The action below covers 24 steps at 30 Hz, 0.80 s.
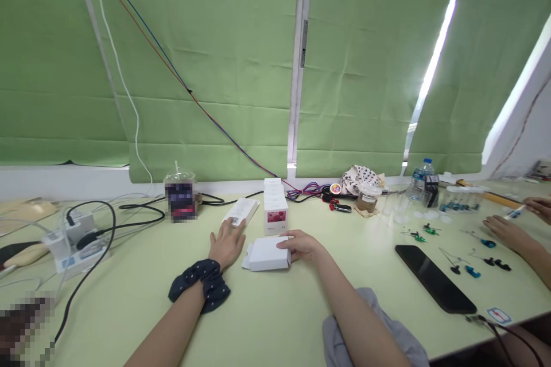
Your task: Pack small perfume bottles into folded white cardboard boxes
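My right hand (302, 245) grips the right end of a small white cardboard box (269, 254), thumb on top. The box lies low over the table, and a flap sticks out at its left end. My left hand (227, 243) has its fingers stretched forward and apart, with the fingertips on the near end of a flat white package (244, 211) with a barcode-like print. A dark dotted scrunchie (202, 285) circles my left wrist. Just beyond the held box stands a row of white boxes (275, 206), the front one bearing a red picture.
A power strip (81, 252) with cables sits at left, near a lidded plastic cup (181, 198). On the right lie a black phone (434, 277), small green and blue parts (472, 271) and a water bottle (419, 178). Another person's hands (510, 232) work at far right.
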Each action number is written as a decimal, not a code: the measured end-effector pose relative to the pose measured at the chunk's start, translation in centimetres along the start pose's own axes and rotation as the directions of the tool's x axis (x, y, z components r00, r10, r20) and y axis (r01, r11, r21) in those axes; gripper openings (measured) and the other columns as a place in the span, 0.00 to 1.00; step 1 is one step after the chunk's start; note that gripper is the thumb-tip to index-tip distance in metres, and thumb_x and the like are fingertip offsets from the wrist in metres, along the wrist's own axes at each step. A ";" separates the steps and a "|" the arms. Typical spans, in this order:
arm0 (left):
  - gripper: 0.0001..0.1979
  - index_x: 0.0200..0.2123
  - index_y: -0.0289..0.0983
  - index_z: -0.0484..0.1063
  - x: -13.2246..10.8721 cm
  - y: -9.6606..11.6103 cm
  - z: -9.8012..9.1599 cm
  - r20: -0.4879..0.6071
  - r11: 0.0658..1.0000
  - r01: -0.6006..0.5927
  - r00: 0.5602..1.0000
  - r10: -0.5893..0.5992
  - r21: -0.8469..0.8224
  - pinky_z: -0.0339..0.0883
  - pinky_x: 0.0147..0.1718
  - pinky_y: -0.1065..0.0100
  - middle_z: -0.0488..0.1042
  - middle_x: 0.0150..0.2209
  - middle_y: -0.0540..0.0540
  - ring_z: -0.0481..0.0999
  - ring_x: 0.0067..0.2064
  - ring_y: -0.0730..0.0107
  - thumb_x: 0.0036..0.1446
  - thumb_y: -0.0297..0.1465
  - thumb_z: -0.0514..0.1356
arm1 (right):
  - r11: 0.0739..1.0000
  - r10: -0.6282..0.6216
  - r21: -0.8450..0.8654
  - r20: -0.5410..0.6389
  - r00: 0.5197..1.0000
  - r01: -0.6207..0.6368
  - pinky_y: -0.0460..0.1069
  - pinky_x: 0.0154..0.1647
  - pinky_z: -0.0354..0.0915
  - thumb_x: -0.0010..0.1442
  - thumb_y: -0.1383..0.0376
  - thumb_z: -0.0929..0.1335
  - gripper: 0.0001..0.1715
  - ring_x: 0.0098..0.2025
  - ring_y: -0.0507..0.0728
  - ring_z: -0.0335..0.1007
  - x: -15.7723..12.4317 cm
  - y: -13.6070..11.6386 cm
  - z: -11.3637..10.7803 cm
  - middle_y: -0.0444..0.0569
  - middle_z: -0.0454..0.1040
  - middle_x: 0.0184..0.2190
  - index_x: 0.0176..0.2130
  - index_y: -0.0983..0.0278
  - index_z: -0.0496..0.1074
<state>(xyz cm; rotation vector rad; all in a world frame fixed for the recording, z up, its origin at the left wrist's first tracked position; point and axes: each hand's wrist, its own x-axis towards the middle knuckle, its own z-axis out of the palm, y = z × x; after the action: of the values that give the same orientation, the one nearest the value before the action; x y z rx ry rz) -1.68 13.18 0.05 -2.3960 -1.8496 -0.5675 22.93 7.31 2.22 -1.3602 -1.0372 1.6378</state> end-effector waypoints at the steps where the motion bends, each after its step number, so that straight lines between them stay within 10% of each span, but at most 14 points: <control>1: 0.26 0.63 0.42 0.55 0.3 0.0 -0.2 -0.035 1.000 0.000 0.999 0.000 -0.003 0.50 0.54 0.38 0.58 0.60 0.33 0.54 0.62 0.43 0.62 0.38 0.46 | 1.000 -0.002 0.014 0.018 1.000 0.002 0.51 0.28 0.73 0.41 0.71 0.76 0.27 0.29 0.56 0.75 -0.1 0.0 -0.1 0.48 0.76 0.30 0.41 0.65 0.66; 6: 0.26 0.60 0.38 0.60 0.7 0.2 -0.7 -0.180 0.961 -0.119 0.981 0.075 -0.251 0.57 0.53 0.49 0.67 0.47 0.36 0.64 0.52 0.52 0.62 0.40 0.45 | 0.993 -0.007 0.115 0.114 0.993 -0.007 0.52 0.32 0.73 0.50 0.72 0.72 0.15 0.27 0.54 0.75 0.2 0.0 -0.7 0.46 0.75 0.26 0.39 0.67 0.66; 14: 0.51 0.60 0.43 0.58 -1.5 1.6 -1.3 0.123 0.794 -0.261 0.914 0.386 -0.550 0.56 0.56 0.51 0.67 0.54 0.41 0.64 0.56 0.48 0.30 0.43 0.71 | 0.976 0.023 0.212 0.172 0.985 -0.060 0.52 0.41 0.70 0.57 0.77 0.62 0.07 0.29 0.55 0.76 1.0 0.2 -1.2 0.53 0.75 0.26 0.35 0.72 0.68; 19: 0.26 0.50 0.36 0.70 -1.4 2.3 -1.3 0.137 0.610 -0.103 0.933 0.334 -0.786 0.62 0.54 0.58 0.73 0.51 0.41 0.71 0.52 0.55 0.51 0.45 0.59 | 0.980 -0.025 0.197 0.169 0.985 -0.009 0.52 0.38 0.71 0.51 0.78 0.67 0.08 0.28 0.55 0.76 0.7 0.3 -1.1 0.46 0.74 0.23 0.31 0.67 0.64; 24: 0.26 0.45 0.33 0.74 -1.1 2.6 -0.5 0.102 0.537 -0.037 0.969 0.227 -0.843 0.68 0.47 0.58 0.77 0.45 0.40 0.75 0.47 0.53 0.51 0.47 0.57 | 0.988 -0.051 0.152 0.141 0.989 0.029 0.52 0.34 0.71 0.49 0.66 0.73 0.18 0.27 0.54 0.75 0.1 -0.1 -0.6 0.45 0.74 0.26 0.33 0.64 0.60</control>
<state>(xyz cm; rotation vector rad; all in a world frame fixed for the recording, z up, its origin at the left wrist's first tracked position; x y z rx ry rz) 0.41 11.28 0.58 -3.2311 -1.6224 -1.5636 23.51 7.46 2.22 -1.1301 -0.9957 1.7676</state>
